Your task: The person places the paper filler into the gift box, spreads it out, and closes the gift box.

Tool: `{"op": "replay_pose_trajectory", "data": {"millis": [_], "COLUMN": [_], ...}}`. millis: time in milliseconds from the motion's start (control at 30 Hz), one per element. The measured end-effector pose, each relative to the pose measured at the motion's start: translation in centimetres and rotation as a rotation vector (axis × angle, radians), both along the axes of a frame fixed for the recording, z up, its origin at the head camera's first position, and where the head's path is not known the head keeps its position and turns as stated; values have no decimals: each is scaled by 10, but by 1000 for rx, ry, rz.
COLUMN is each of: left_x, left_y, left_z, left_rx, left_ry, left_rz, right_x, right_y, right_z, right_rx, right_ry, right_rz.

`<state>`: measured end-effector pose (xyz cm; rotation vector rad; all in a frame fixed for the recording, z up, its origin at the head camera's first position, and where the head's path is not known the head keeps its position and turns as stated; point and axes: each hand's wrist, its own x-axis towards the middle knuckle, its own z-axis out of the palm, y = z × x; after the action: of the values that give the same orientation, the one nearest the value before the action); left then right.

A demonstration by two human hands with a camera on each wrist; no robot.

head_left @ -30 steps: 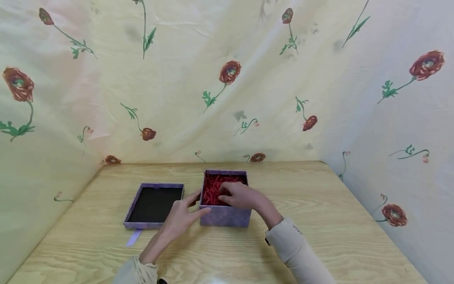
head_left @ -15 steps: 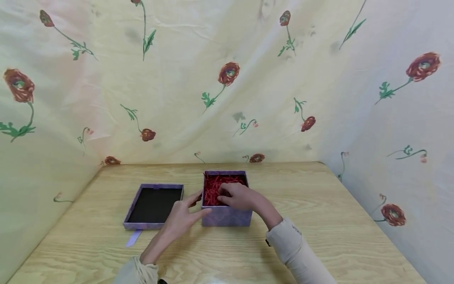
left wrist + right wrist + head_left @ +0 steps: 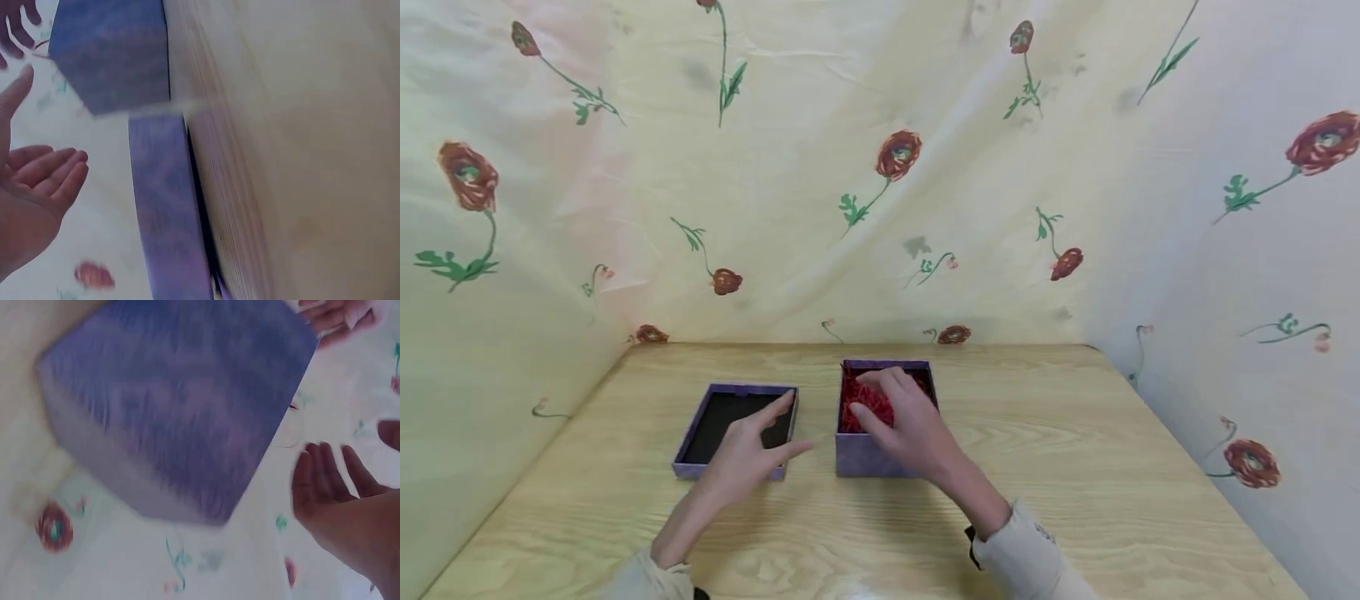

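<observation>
A purple patterned box [image 3: 867,457] stands uncovered on the table, with red shredded paper [image 3: 853,398] inside. Above its opening hovers my right hand [image 3: 908,423], thumb and fingers spread apart with nothing between them; the right wrist view shows that hand [image 3: 344,515] off the box's side [image 3: 187,406]. To the left, the box's lid [image 3: 688,470] lies with its black inside facing up. My left hand [image 3: 739,460] is raised over the lid's right part, fingers extended and holding nothing. In the left wrist view, that hand [image 3: 34,209] is apart from the lid's edge [image 3: 165,200].
The wooden table [image 3: 1045,433] runs back to a flowered cloth [image 3: 790,167], which also hangs along both sides. A narrow gap of tabletop separates box and lid. A bit of purple ribbon [image 3: 222,287] shows under the lid in the left wrist view.
My left hand has let go of the box and moved left over the lid. My right hand has risen out of the red paper and its fingers have spread. The head view has shifted slightly.
</observation>
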<state>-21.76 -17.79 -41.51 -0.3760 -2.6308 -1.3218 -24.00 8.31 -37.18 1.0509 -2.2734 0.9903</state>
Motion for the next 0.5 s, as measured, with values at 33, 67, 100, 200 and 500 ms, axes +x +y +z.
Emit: {"op": "replay_pose_trajectory", "data": {"millis": [33, 67, 100, 200, 500], "left_x": [2, 5, 7, 14, 31], "left_y": [-9, -18, -27, -51, -101], "left_z": [1, 1, 1, 1, 0], "left_rx": [-14, -28, -38, -66, -137], "left_ry": [7, 12, 15, 14, -63], "left_rz": [11, 21, 30, 51, 119], "right_x": [4, 9, 13, 25, 29], "right_y": [-5, -10, -15, -29, -65], "right_z": [-3, -7, -11, -25, -48], "right_rx": [-45, -81, -105, -116, 2], "right_ry": [10, 7, -3, -71, -478], "right_rz": [54, 110, 160, 249, 210]}}
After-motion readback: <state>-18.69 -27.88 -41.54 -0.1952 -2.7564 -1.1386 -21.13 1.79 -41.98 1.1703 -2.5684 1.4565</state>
